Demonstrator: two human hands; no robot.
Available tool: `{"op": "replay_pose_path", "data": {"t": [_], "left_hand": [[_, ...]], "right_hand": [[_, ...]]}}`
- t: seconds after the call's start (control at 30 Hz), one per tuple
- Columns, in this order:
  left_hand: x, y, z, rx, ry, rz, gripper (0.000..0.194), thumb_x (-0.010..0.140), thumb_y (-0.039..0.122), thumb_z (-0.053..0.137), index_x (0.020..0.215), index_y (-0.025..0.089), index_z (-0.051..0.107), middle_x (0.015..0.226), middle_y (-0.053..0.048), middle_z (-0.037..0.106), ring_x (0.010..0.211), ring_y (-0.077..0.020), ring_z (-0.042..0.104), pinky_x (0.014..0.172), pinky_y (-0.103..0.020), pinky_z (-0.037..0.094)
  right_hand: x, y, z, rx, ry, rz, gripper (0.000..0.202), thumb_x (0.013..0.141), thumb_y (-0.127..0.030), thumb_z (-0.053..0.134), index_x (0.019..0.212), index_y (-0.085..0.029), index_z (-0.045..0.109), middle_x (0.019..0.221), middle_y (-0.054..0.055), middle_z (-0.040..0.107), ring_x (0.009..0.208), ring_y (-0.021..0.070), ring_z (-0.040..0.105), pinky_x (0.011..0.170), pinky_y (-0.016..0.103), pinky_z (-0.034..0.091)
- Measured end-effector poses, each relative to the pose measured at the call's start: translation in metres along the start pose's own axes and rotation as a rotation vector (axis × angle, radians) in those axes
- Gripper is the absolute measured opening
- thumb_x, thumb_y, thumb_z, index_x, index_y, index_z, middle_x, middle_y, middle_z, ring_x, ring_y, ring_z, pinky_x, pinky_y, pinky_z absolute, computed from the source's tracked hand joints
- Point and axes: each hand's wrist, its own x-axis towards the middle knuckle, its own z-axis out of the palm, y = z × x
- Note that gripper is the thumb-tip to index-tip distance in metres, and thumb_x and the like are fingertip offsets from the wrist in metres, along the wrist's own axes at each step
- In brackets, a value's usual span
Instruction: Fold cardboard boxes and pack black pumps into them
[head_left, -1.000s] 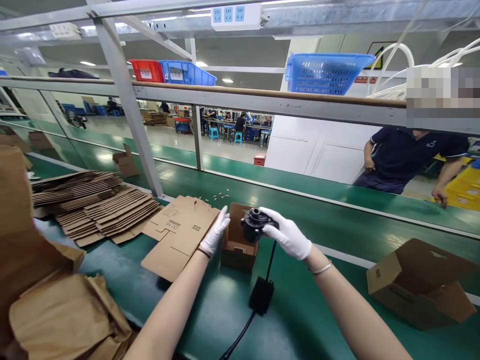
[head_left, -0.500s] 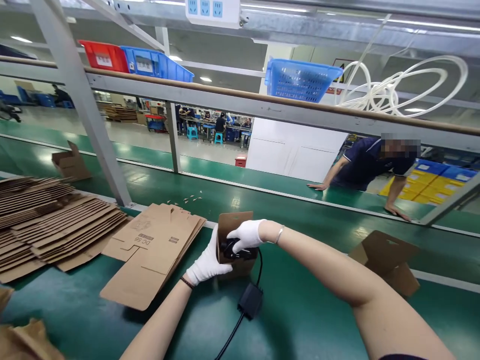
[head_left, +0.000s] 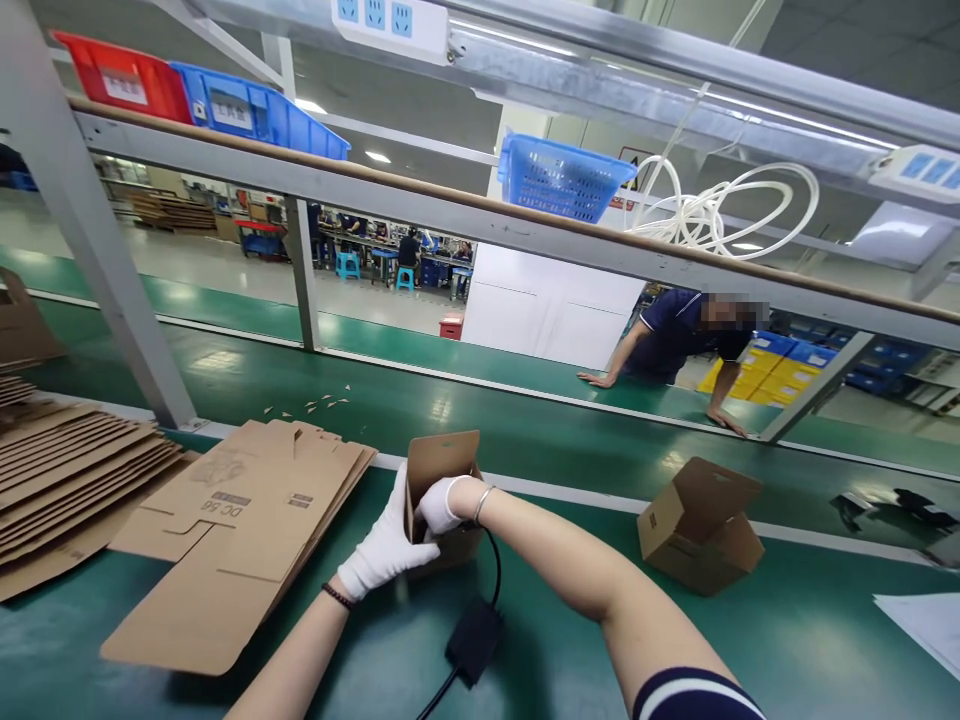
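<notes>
A small open cardboard box [head_left: 444,470] stands on the green belt [head_left: 570,620] in front of me. My left hand [head_left: 382,548], in a white glove, grips the box's left side. My right hand [head_left: 439,505], also gloved, reaches down inside the box; the black round device it carried is hidden in there. A black cable runs out of the box over its right edge to a black adapter block [head_left: 474,640] lying on the belt just below the box.
Flat carton blanks [head_left: 232,520] lie left of the box, with a bigger stack [head_left: 67,480] further left. A second open box [head_left: 701,525] sits to the right. A person [head_left: 675,335] leans on the far belt. Blue basket [head_left: 559,175] and white tubing [head_left: 712,210] rest on the overhead rail.
My right hand has gone from holding the black device above the box to pushing it down inside. My left hand moved from the flap to the box's side. The view swung rightward.
</notes>
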Motion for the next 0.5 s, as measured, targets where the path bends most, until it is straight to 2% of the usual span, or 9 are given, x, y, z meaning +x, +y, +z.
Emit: {"op": "replay_pose_path", "data": {"t": [0.1,0.13,0.17,0.2,0.23,0.27,0.37,0.43,0.5], "left_hand": [[-0.01,0.005,-0.014,0.239,0.017,-0.012,0.119,0.065,0.034,0.076,0.153,0.023,-0.003,0.156,-0.017,0.022,0.145,-0.0396,0.02,0.116,-0.06,0.022],[-0.014,0.012,-0.02,0.355,0.052,0.004,0.119,0.065,0.036,0.076,0.153,0.023,-0.002,0.157,-0.017,0.02,0.145,-0.04,0.018,0.116,-0.061,0.021],[-0.018,0.022,-0.026,0.476,0.085,0.031,0.118,0.065,0.038,0.077,0.153,0.023,0.0,0.157,-0.017,0.019,0.145,-0.04,0.019,0.116,-0.06,0.022],[-0.02,0.034,-0.03,0.597,0.115,0.068,0.115,0.065,0.039,0.077,0.152,0.022,0.004,0.157,-0.018,0.019,0.145,-0.0401,0.02,0.116,-0.059,0.023],[-0.019,0.049,-0.033,0.705,0.11,0.113,0.108,0.066,0.038,0.077,0.151,0.02,0.012,0.155,-0.018,0.023,0.143,-0.0389,0.024,0.116,-0.056,0.025],[-0.016,0.064,-0.034,0.802,0.047,0.178,0.097,0.069,0.035,0.075,0.148,0.019,0.022,0.153,-0.018,0.028,0.142,-0.0374,0.027,0.116,-0.052,0.027],[0.003,0.101,-0.02,0.982,-0.261,0.314,0.057,0.077,0.021,0.065,0.131,0.017,0.048,0.14,-0.016,0.047,0.13,-0.0329,0.044,0.108,-0.044,0.038],[0.016,0.113,-0.001,1.082,-0.468,0.241,0.044,0.076,0.014,0.061,0.119,0.017,0.055,0.125,-0.013,0.058,0.116,-0.0299,0.054,0.096,-0.041,0.046],[0.023,0.115,0.018,1.193,-0.538,0.08,0.04,0.077,0.012,0.06,0.117,0.014,0.056,0.116,-0.015,0.062,0.107,-0.0299,0.059,0.088,-0.041,0.048]], "right_hand": [[-0.049,0.013,0.0,0.049,0.105,0.052,0.028,0.089,-0.04,0.053,0.1,-0.023,0.073,0.1,0.006,0.074,0.091,0.0225,0.068,0.076,0.03,0.051],[-0.07,0.02,0.004,0.074,0.206,0.092,0.034,0.095,-0.038,0.042,0.106,-0.022,0.07,0.111,0.008,0.071,0.103,0.0228,0.064,0.085,0.032,0.048],[-0.092,0.028,0.011,0.163,0.43,0.19,0.036,0.096,-0.037,0.037,0.104,-0.022,0.069,0.112,0.007,0.07,0.106,0.022,0.063,0.088,0.032,0.046],[-0.112,0.035,0.021,0.248,0.562,0.299,0.039,0.097,-0.038,0.033,0.102,-0.022,0.069,0.108,0.007,0.071,0.102,0.0211,0.063,0.087,0.031,0.045],[-0.128,0.042,0.034,0.32,0.562,0.398,0.042,0.098,-0.041,0.032,0.095,-0.021,0.068,0.097,0.007,0.072,0.092,0.0208,0.064,0.081,0.031,0.045],[-0.14,0.047,0.049,0.392,0.46,0.487,0.045,0.097,-0.044,0.031,0.085,-0.021,0.067,0.085,0.007,0.071,0.081,0.0206,0.065,0.074,0.03,0.045],[-0.149,0.037,0.098,0.519,0.135,0.538,0.05,0.094,-0.054,0.033,0.078,-0.019,0.064,0.076,0.008,0.069,0.073,0.0216,0.063,0.067,0.03,0.042],[-0.139,0.014,0.128,0.572,0.137,0.559,0.045,0.088,-0.059,0.044,0.085,-0.018,0.063,0.089,0.011,0.069,0.08,0.0232,0.063,0.068,0.031,0.043],[-0.126,-0.009,0.151,0.632,0.242,0.65,0.043,0.075,-0.059,0.061,0.086,-0.018,0.06,0.094,0.012,0.068,0.082,0.0245,0.063,0.069,0.032,0.044]]}}
